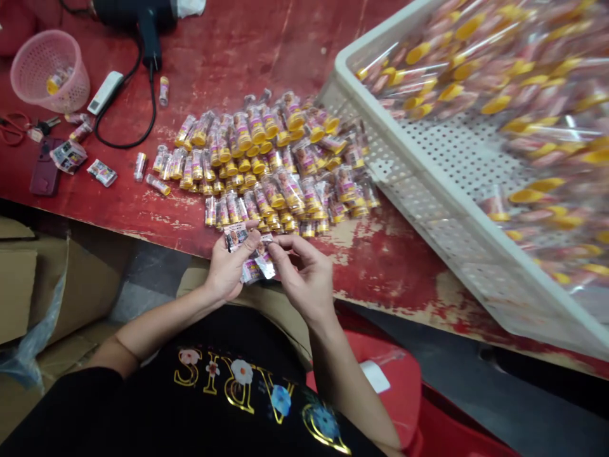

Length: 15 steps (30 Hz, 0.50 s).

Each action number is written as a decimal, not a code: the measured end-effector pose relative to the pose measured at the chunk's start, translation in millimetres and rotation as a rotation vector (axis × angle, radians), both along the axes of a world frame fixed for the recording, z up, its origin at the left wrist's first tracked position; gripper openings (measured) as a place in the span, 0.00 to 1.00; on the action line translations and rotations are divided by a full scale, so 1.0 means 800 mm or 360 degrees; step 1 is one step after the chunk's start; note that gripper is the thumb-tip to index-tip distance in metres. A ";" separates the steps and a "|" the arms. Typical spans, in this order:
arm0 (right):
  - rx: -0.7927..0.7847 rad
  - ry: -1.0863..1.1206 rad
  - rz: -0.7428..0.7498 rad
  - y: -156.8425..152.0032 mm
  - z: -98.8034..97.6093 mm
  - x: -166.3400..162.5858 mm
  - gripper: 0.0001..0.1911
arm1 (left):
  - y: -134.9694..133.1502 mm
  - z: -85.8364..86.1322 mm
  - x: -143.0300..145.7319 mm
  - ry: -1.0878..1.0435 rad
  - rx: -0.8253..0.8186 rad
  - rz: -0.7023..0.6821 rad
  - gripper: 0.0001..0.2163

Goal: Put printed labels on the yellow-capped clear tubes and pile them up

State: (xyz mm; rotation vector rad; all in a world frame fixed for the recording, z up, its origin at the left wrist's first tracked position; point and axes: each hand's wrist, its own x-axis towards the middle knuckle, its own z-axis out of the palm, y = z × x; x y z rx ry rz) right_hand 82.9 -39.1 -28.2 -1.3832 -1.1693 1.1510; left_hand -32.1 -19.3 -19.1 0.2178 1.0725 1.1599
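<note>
My left hand [227,266] is closed on a small bunch of printed plastic labels [235,237] at the table's front edge. Thumb and forefinger of my right hand [307,273] pinch one shiny printed label [265,263] close to the left fingers. More label film [250,271] hangs below, between the hands. Just beyond my hands lies a large pile of small clear tubes with yellow ends and printed labels [257,133]. The fingertips partly cover the labels, so how each one is gripped is hard to see.
A white perforated crate [413,165] of larger yellow-ended clear packs stands at right. On the left are a pink basket [50,63], a dark heat gun [150,38] with a cord, scissors [14,129], a phone [46,168] and loose label bundles [69,155]. Cardboard boxes [71,279] stand below.
</note>
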 end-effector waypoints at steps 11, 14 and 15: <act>0.0374 -0.0139 -0.0423 0.007 0.024 0.068 0.06 | 0.004 0.032 0.061 -0.0030 0.0074 -0.0456 0.21; 0.0430 -0.0298 -0.0307 0.012 0.036 0.094 0.06 | 0.011 0.037 0.088 -0.0015 0.0107 -0.0430 0.21; 0.0436 -0.0368 -0.0259 0.020 0.040 0.112 0.06 | 0.016 0.038 0.096 -0.0023 0.0113 -0.0402 0.22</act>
